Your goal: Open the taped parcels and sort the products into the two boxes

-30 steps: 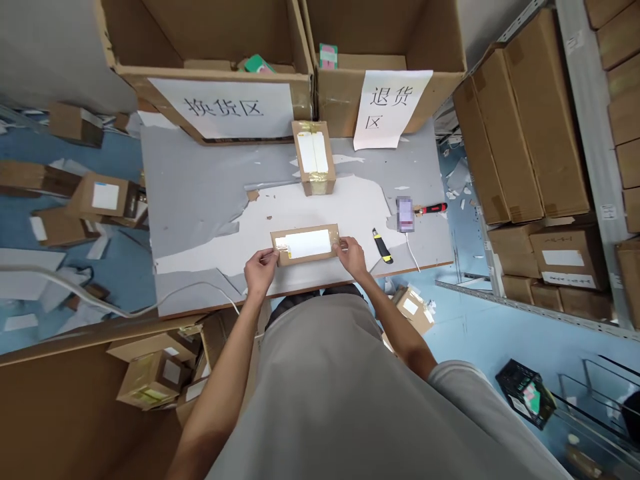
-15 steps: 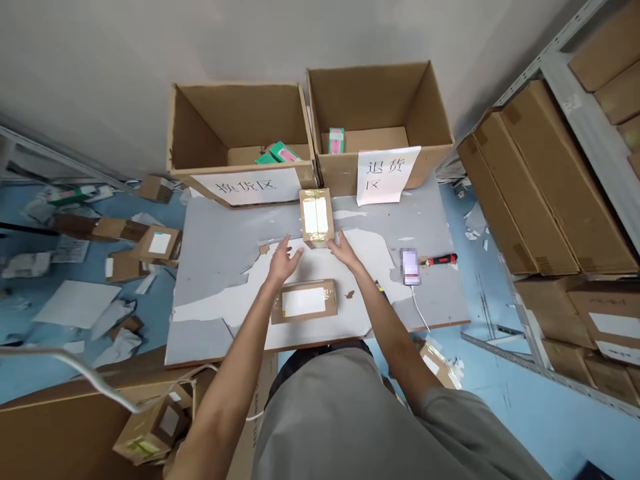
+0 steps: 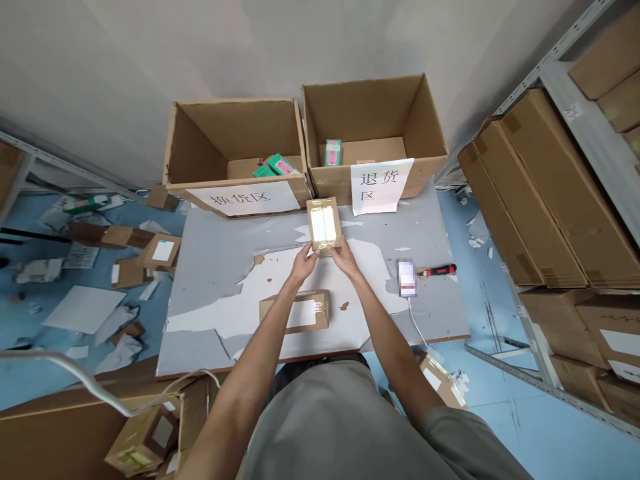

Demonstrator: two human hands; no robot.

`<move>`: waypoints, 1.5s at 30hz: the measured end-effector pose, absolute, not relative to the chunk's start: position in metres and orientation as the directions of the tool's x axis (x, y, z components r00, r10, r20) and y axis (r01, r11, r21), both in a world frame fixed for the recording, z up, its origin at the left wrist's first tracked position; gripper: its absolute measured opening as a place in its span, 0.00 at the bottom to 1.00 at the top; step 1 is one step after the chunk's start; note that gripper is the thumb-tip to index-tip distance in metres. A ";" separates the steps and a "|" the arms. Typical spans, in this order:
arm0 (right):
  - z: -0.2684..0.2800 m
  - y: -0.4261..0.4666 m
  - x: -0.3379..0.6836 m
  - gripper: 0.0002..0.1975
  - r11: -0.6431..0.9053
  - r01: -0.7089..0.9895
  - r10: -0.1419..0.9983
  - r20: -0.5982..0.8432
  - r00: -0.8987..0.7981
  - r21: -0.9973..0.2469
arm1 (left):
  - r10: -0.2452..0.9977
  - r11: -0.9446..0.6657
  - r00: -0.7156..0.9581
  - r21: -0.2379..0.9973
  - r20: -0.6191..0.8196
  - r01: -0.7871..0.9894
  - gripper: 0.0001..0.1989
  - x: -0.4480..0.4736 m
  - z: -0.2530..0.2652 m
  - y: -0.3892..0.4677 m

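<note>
A small taped cardboard box point(image 3: 324, 223) with a white label on top is between my hands, just in front of the two large bins. My left hand point(image 3: 304, 263) grips its near left corner. At the near right corner my right hand point(image 3: 343, 257) is closed on the same box. Closer to my body lies a longer cardboard box point(image 3: 320, 309) with a white label, partly hidden by my left forearm.
At the table's point(image 3: 200, 267) back stand a left open carton point(image 3: 210, 189) and a right open carton point(image 3: 330, 180), with green-pink packs inside. A phone point(image 3: 407, 277) on a cable and a red-black tool point(image 3: 441, 270) lie right. Shelving point(image 3: 570, 107) stands at far right.
My left hand has moved right and closed on the small box; my right hand now grips it too. The view has shifted slightly.
</note>
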State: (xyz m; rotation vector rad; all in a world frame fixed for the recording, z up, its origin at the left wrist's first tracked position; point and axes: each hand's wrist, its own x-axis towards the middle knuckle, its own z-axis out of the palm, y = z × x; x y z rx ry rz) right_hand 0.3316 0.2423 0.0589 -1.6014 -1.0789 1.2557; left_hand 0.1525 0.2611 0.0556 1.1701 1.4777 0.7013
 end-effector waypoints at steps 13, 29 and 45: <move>0.003 0.075 0.409 0.42 -0.574 0.545 0.818 -0.391 0.422 -0.612 | 0.989 0.122 -0.006 0.778 -0.150 0.616 0.46 0.089 0.063 0.136; 0.011 0.020 0.374 0.21 -0.603 0.434 0.797 -0.481 0.365 -0.669 | 0.907 0.412 -0.308 0.755 -0.288 0.509 0.35 0.006 0.038 0.042; 0.098 0.014 0.307 0.22 -0.527 0.526 0.849 -0.433 0.302 -0.668 | 0.949 0.313 -0.061 0.901 -0.309 0.300 0.23 -0.016 0.047 0.025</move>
